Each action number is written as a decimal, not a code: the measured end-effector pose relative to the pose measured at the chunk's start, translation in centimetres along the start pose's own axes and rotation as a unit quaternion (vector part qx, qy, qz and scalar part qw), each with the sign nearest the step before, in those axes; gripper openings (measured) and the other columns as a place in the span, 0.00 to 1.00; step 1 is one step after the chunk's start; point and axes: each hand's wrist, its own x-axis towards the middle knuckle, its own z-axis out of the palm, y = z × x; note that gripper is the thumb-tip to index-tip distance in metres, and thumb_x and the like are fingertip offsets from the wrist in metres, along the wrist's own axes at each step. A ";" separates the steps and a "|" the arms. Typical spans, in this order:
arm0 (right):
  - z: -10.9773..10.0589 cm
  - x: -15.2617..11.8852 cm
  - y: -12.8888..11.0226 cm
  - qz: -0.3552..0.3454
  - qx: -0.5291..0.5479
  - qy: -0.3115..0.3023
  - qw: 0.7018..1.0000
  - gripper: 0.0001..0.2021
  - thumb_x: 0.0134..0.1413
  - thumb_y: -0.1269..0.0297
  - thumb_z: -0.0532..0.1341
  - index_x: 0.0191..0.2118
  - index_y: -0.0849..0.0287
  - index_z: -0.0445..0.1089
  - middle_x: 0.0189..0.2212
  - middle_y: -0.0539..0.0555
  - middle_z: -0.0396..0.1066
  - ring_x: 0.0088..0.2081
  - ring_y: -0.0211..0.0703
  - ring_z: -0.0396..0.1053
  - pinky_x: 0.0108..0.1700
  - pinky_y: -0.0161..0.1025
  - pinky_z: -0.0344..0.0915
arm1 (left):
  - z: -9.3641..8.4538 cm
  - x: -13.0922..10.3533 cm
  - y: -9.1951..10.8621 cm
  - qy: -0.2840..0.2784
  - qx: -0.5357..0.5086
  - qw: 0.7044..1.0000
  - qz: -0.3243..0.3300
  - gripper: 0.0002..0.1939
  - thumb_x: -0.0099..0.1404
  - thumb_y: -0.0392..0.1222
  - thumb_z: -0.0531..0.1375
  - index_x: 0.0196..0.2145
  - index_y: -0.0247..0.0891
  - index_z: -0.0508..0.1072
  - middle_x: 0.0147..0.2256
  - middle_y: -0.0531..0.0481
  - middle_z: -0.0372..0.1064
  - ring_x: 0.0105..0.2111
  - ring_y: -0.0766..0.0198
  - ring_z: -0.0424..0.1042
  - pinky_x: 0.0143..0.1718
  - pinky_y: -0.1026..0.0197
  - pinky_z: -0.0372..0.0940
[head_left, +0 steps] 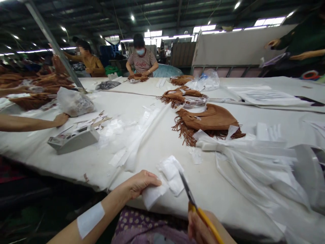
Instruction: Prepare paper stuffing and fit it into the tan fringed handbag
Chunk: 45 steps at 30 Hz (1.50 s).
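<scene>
The left hand [142, 184] pinches a thin, soft white sheet [151, 197] at the white cloth-covered table's [99, 171] near edge. The right hand [199, 225] grips yellow-handled metal scissors [189, 194]. Best hold the sheet flat, away from the sharp tip.

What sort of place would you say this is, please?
Probably a bag factory's workshop: fringed brown bags lie on a long covered table, and a person in a striped top handles a brown item across it.
</scene>
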 end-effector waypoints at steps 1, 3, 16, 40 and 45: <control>0.0 0.3 -0.5 -0.007 0.008 0.005 1.000 0.21 0.42 0.41 0.63 0.22 0.56 0.64 0.12 0.46 0.61 0.15 0.36 0.58 0.17 0.34 0.53 | 0.8 -0.3 0.2 -0.009 0.006 1.000 0.003 0.15 0.41 0.47 0.68 0.18 0.35 0.68 0.16 0.57 0.62 0.17 0.71 0.57 0.20 0.66 0.47; 0.3 1.0 -1.6 -0.025 0.039 0.014 0.999 0.21 0.38 0.45 0.66 0.23 0.56 0.60 0.14 0.45 0.61 0.18 0.37 0.61 0.19 0.33 0.56 | 2.8 -0.6 0.4 -0.025 0.025 0.999 0.014 0.14 0.41 0.46 0.68 0.17 0.34 0.68 0.15 0.57 0.60 0.16 0.72 0.54 0.19 0.65 0.44; -0.1 1.0 -1.6 -0.104 0.132 0.155 0.974 0.18 0.33 0.60 0.67 0.29 0.55 0.57 0.18 0.42 0.63 0.20 0.38 0.66 0.24 0.37 0.67 | 5.4 -2.9 -1.5 -0.141 -0.032 0.989 0.023 0.29 0.47 0.58 0.69 0.37 0.30 0.76 0.29 0.44 0.74 0.26 0.65 0.71 0.28 0.66 0.64; -0.3 2.6 -1.3 -0.098 0.109 0.219 0.965 0.16 0.34 0.57 0.66 0.28 0.55 0.58 0.20 0.47 0.69 0.20 0.39 0.66 0.19 0.34 0.58 | 6.2 -1.0 -4.0 0.028 0.000 0.990 0.139 0.32 0.47 0.68 0.63 0.29 0.32 0.70 0.22 0.46 0.71 0.21 0.62 0.71 0.22 0.64 0.65; -0.3 3.5 0.0 -0.089 0.132 0.229 0.960 0.18 0.33 0.56 0.66 0.27 0.55 0.57 0.19 0.47 0.69 0.19 0.39 0.66 0.17 0.33 0.54 | 5.9 -0.6 -3.7 0.027 -0.030 0.993 0.110 0.32 0.44 0.66 0.66 0.31 0.31 0.71 0.22 0.47 0.72 0.22 0.63 0.72 0.22 0.65 0.65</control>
